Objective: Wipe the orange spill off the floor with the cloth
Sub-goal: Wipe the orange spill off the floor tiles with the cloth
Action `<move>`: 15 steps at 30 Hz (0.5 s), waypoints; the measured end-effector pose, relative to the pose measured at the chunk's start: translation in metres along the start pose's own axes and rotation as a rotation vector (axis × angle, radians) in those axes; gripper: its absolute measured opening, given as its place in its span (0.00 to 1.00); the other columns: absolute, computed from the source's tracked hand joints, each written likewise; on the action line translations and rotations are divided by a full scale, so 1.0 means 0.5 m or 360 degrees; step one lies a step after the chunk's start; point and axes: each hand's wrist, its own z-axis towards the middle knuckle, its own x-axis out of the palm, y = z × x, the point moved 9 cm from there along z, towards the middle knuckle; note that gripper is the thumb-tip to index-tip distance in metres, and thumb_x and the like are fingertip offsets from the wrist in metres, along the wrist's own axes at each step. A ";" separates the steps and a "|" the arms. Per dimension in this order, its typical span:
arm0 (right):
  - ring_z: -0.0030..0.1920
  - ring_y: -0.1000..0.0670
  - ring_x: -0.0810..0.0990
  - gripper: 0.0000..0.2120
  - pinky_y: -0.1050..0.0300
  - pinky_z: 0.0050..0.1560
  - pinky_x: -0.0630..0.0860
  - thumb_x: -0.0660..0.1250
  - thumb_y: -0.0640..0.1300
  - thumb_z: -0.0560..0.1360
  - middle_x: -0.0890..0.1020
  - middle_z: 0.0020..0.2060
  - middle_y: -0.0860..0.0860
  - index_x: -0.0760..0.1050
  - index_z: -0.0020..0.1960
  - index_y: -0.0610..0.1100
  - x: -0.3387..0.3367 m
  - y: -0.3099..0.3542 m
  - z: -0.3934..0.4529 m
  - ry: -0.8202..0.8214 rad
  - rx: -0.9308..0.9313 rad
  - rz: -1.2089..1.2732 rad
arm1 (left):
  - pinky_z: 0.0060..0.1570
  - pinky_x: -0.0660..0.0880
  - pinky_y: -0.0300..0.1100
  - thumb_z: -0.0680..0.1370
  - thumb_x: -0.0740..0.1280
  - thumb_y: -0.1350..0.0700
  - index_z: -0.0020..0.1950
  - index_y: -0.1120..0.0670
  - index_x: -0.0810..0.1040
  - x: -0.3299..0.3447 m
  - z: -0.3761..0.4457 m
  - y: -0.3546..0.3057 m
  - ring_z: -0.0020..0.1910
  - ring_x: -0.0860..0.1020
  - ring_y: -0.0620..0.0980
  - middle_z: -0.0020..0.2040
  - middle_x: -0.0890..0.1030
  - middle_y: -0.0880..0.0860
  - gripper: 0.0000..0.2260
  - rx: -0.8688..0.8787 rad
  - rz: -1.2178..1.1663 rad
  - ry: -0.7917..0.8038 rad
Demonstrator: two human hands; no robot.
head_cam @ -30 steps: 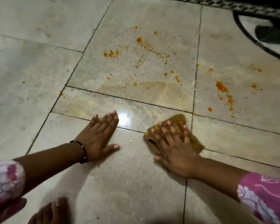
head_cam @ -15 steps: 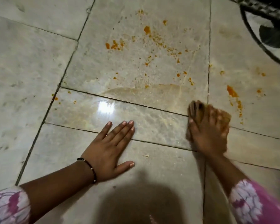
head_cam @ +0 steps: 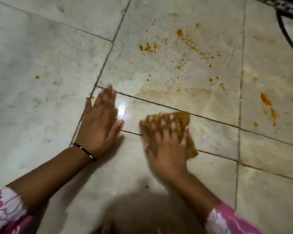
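Cloth (head_cam: 179, 120) | right hand (head_cam: 166, 142) pressing it flat, fingers spread, left hand (head_cam: 100, 125) lying open beside cloth | risk: saturated cloth smearing orange spill (head_cam: 189, 43) lying beyond it across floor (head_cam: 41, 56)

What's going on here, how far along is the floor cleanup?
A person kneels over the tiled floor. The right hand presses a brownish cloth flat on the tile; the left hand rests flat beside it. Near the cloth the tile shows only a faint smear, but orange spill farther away and a patch to the right are not yet wiped.
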 end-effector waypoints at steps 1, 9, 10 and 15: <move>0.75 0.42 0.52 0.33 0.32 0.70 0.43 0.52 0.60 0.74 0.55 0.76 0.48 0.50 0.76 0.55 0.012 0.063 -0.030 0.0008 -0.0149 0.0022 | 0.71 0.44 0.56 0.80 0.44 0.40 0.76 0.61 0.51 -0.026 -0.007 0.048 0.76 0.48 0.51 0.77 0.49 0.56 0.33 -0.0150 -0.0022 -0.0075; 0.76 0.46 0.52 0.26 0.39 0.71 0.40 0.53 0.58 0.77 0.57 0.76 0.53 0.56 0.74 0.60 -0.005 0.249 0.220 -0.0005 -0.0766 -0.0075 | 0.72 0.39 0.51 0.77 0.39 0.33 0.77 0.59 0.46 -0.034 -0.148 0.172 0.76 0.43 0.47 0.77 0.44 0.54 0.38 -0.0619 0.0004 -0.0017; 0.76 0.46 0.50 0.25 0.39 0.71 0.40 0.52 0.58 0.78 0.55 0.77 0.53 0.54 0.74 0.61 -0.015 0.215 0.255 0.0005 -0.0662 -0.0063 | 0.73 0.39 0.51 0.77 0.40 0.34 0.77 0.60 0.47 -0.028 -0.151 0.167 0.76 0.43 0.48 0.78 0.45 0.56 0.37 -0.0572 0.0102 0.0026; 0.76 0.44 0.50 0.29 0.35 0.72 0.43 0.48 0.60 0.76 0.54 0.77 0.49 0.43 0.75 0.60 -0.031 0.083 0.208 -0.0122 -0.0299 -0.0106 | 0.73 0.38 0.52 0.78 0.40 0.35 0.77 0.60 0.44 -0.022 -0.144 0.168 0.77 0.40 0.49 0.78 0.42 0.56 0.37 -0.0589 0.0291 0.0098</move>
